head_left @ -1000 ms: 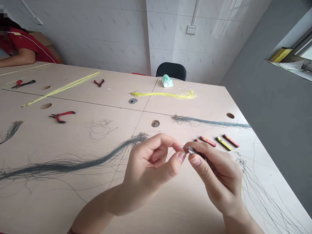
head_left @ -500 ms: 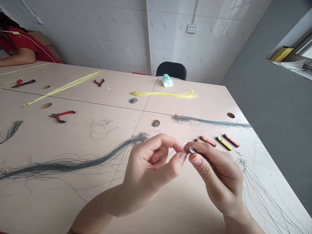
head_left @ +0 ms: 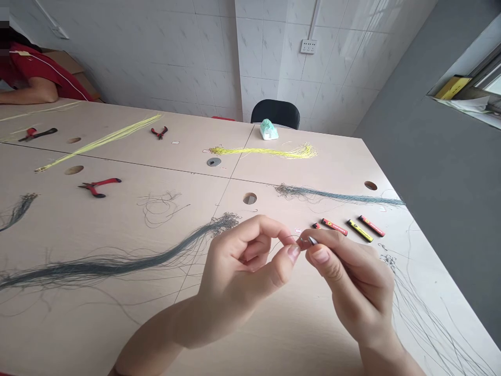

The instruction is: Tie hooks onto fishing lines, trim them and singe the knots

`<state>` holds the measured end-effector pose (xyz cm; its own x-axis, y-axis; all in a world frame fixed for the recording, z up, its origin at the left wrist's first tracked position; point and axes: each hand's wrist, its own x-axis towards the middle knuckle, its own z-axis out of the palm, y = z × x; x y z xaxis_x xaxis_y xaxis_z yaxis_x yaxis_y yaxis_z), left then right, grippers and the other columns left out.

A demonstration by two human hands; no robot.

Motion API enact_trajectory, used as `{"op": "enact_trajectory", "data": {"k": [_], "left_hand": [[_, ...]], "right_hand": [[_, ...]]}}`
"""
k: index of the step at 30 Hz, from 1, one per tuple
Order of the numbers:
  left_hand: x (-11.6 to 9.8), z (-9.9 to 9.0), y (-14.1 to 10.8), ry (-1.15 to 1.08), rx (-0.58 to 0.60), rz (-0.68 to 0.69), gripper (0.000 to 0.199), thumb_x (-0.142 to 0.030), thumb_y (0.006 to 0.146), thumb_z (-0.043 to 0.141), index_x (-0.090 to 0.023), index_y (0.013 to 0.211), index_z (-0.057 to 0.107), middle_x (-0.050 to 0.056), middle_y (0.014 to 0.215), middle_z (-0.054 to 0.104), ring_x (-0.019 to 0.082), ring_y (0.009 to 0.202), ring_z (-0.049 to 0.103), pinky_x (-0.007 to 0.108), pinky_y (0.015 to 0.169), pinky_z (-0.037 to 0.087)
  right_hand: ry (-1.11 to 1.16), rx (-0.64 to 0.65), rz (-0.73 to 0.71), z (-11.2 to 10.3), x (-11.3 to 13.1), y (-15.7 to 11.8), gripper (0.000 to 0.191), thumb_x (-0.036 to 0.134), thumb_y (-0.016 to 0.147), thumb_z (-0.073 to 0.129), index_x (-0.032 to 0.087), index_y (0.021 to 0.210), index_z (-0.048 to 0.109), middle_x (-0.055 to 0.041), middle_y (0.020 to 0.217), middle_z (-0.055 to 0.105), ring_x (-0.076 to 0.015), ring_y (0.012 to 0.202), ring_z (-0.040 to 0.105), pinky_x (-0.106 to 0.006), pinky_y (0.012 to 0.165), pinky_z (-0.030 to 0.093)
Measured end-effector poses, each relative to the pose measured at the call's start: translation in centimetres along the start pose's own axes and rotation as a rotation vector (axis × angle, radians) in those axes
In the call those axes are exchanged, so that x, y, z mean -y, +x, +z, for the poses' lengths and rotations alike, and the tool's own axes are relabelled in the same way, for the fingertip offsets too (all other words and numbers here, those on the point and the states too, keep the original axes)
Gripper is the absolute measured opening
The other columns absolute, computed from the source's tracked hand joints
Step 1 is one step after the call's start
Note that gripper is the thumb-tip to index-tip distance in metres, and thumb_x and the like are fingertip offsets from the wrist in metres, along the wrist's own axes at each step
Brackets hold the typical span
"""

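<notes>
Narrowly pinched in the right hand (head_left: 352, 287), a small metal piece (head_left: 312, 240) runs 10-to-4 o'clock, just beside the closed left hand (head_left: 238, 266) at 9 o'clock.

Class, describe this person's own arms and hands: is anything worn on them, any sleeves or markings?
The left hand and right hand are bare: no gloves, rings or watch show. Both forearms are bare too, with no sleeve in view. The fingernails look short.

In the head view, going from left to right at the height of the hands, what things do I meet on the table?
Long grey wire bundle → left hand → right hand → loose grey wires
</notes>
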<state>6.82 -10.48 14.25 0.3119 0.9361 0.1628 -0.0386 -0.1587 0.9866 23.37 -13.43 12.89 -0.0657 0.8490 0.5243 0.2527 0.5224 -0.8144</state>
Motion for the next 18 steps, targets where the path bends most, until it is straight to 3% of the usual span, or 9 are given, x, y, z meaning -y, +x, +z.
{"op": "enact_trajectory", "data": {"k": [6,13,18], "left_hand": [[0.15,0.07,0.08,-0.008,-0.019,0.022,0.008,-0.025,0.086,0.067,-0.024,0.078,0.064,-0.009,0.054,0.017,0.007,0.047,0.018,0.019,0.041,0.018],[-0.18,0.08,0.34,-0.017,0.003,0.036,0.01,-0.022,0.084,0.066,-0.024,0.076,0.061,-0.009,0.053,0.017,0.006,0.046,0.018,0.018,0.04,0.018],[-0.25,0.02,0.27,0.0,0.008,0.035,0.01,-0.021,0.085,0.066,-0.025,0.076,0.061,-0.009,0.053,0.017,0.006,0.046,0.019,0.018,0.041,0.019]], "right_hand": [[-0.018,-0.009,0.015,-0.16,-0.17,-0.21,0.017,0.019,0.095,0.058,0.028,0.107,0.066,-0.0009,0.087,0.065,-0.0144,0.077,0.057,-0.027,0.06,0.044],[-0.03,0.012,-0.009,-0.11,0.1,-0.09,0.017,0.016,0.097,0.055,0.028,0.102,0.067,0.0019,0.078,0.064,-0.01,0.062,0.05,-0.025,0.052,0.04],[-0.024,0.01,0.004,-0.1,0.18,-0.02,0.017,0.017,0.097,0.056,0.029,0.104,0.066,0.0024,0.074,0.063,-0.0118,0.066,0.054,-0.025,0.054,0.041]]}}
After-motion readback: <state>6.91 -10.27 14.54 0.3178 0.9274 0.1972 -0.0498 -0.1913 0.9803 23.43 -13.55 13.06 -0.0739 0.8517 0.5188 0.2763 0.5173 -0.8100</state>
